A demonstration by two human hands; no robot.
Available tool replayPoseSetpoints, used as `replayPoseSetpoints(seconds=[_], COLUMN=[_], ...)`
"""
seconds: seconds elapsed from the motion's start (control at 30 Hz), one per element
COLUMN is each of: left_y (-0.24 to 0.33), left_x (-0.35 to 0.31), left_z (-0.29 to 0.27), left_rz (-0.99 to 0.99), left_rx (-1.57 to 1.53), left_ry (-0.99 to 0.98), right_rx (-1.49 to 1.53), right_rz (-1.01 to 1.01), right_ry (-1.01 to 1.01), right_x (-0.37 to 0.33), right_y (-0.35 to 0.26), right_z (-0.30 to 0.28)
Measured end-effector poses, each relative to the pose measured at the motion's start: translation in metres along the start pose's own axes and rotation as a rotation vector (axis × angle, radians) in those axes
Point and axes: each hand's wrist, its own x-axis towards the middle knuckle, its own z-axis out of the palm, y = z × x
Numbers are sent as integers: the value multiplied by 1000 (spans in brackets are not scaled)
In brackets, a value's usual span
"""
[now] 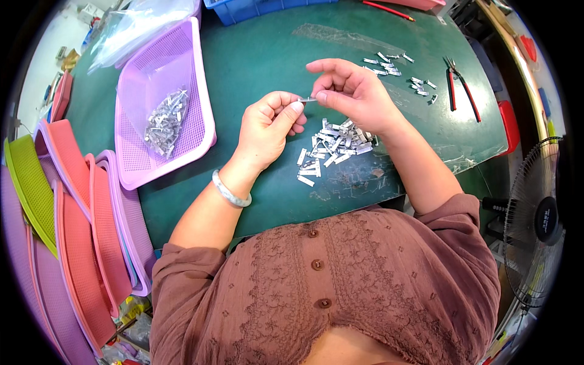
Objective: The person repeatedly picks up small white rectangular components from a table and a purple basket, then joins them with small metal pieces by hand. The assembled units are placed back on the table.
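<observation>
In the head view, a small metal piece is between the hands, its long axis running roughly from 9 to 3 o'clock. The left hand pinches its 9 o'clock end between thumb and forefinger. The right hand is half open, thumb at the other end; I cannot tell whether it grips. A pile of similar pieces lies toward 5 o'clock.
</observation>
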Motion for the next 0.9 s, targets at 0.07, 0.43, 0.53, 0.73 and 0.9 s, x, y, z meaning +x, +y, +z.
replayPoseSetpoints(seconds=[0.07, 0.43, 0.53, 0.73, 0.9], left_y=[0, 2, 1, 1, 0], left_x=[-1, -2, -2, 0, -1], left_z=[0, 1, 0, -1, 0], left_rz=[-2, -15, -4, -21, 22], left_rx=[-2, 9, -33, -133, -120], left_ry=[4, 23, 17, 6, 41], right_rx=[7, -8, 10, 4, -25], right_rz=[-8, -12, -31, -164, -171], right_ry=[1, -14, -22, -10, 17], right_x=[0, 0, 0, 0, 0], right_y=[0, 1, 2, 6, 7], right_z=[1, -1, 0, 4, 5])
